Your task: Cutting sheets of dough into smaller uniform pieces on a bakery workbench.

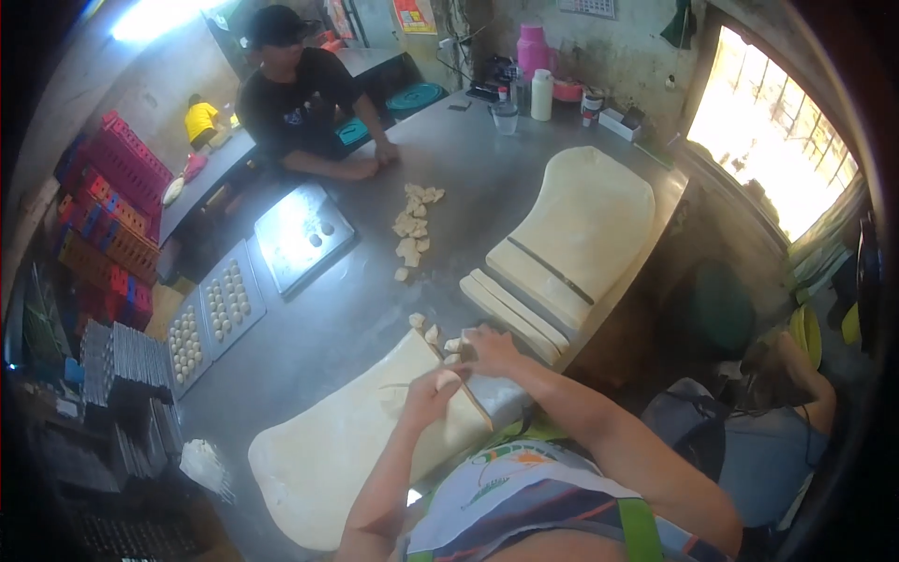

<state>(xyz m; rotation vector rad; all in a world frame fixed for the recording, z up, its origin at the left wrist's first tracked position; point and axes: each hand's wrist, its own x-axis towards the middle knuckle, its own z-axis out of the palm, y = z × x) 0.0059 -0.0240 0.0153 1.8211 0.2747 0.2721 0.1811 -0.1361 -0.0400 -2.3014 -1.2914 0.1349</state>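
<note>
A large flat sheet of pale dough [337, 445] lies on the steel table in front of me, its right end cut straight. At that end my left hand [429, 395] is closed round a dough strip [478, 408], whose pale end shows by the thumb. Just beyond it, my right hand [494, 354] has its fingers bent down over small dough pieces [454, 345] and seems to pinch one; the fingertips are partly hidden. Two more lumps [431, 333] rest beside the sheet's far corner. To the right lie cut dough strips [513, 314].
A second dough sheet [590, 211] with a long dark blade or bar [540, 269] across it lies far right. Dough chunks [412, 225] are heaped mid-table. Trays of dough balls [228, 300] line the left edge. A co-worker [304, 103] leans on the far side, near a metal tray [302, 234].
</note>
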